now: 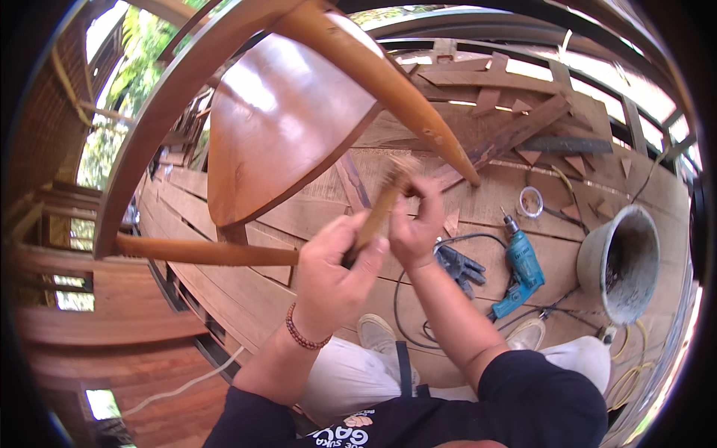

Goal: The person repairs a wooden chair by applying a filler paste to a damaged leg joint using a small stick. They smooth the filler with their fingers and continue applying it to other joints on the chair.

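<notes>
Wood is what you have in both hands: a short, brown, round wooden stick (pixel 382 205), blurred at its upper end, held up in front of you over the plank floor (pixel 246 291). Your left hand (pixel 332 272) is wrapped around its lower part, fingers curled and thumb pressed along the side; your right hand (pixel 414 224) pinches it higher up, near the top. It looks stiff and light, a turned piece that should not bend, and its smooth finish may slide in a loose fist, so take hold low with the whole palm and steady the top with your fingertips. Just above your hands hangs the upturned brown wooden chair (pixel 284 119), its tapered leg (pixel 388 82) slanting down to a point close beside your right hand. On the floor toward the right edge lie a pair of dark work gloves (pixel 457 265), a blue electric drill (pixel 520 270) and a grey bucket (pixel 620 261).
</notes>
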The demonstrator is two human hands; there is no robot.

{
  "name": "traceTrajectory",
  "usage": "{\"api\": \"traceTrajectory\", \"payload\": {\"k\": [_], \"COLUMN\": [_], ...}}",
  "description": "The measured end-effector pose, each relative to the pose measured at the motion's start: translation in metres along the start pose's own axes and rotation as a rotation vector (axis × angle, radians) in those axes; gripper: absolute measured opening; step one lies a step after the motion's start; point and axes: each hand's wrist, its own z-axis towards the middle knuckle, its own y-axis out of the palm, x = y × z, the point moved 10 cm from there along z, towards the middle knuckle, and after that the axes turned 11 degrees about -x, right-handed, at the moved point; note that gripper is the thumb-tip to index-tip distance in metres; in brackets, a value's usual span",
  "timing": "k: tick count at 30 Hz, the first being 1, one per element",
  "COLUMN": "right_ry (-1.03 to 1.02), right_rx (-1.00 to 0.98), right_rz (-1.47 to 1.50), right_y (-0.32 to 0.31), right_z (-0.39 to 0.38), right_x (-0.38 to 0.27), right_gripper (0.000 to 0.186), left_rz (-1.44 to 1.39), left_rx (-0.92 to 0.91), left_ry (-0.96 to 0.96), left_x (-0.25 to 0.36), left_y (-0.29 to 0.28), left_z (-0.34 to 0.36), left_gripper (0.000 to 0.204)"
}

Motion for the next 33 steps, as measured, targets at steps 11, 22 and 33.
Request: {"api": "traceTrajectory", "payload": {"k": [11, 22, 33], "right_ry": [-0.298, -0.502, -0.807], "right_rx": [-0.700, -0.899, -0.964], "right_rz": [-0.028, -0.316, -0.624], "right_y": [0.166, 0.214, 0.245], "right_z": [-0.075, -0.108, -0.104], "right_x": [-0.062, -0.094, -0.099], "right_gripper": [0.051, 0.077, 0.076], "left_rz": [-0.141, -0.132, -0.243], "left_rx": [-0.151, -0.023, -0.014], "left_ry": [0.290, 0.622, 0.646], "left_x": [0.023, 0.076, 0.074], "left_y": [0.053, 0.030, -0.020], "left_z": [-0.058, -0.056, -0.090], "left_gripper": [0.026, 0.013, 0.017]}}
